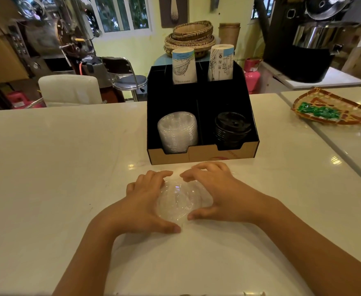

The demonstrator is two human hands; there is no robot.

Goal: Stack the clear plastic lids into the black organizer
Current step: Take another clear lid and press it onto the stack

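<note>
While left hand (142,201) and right hand (215,193) curl round clear lids (180,202) | black organizer (203,154) edge just beyond

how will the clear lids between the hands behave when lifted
Probably light and bendy: the clear lids look thin. Likely slippery: glossy plastic on a shiny counter. Left hand and right hand cup them, so they may slide apart.
</note>
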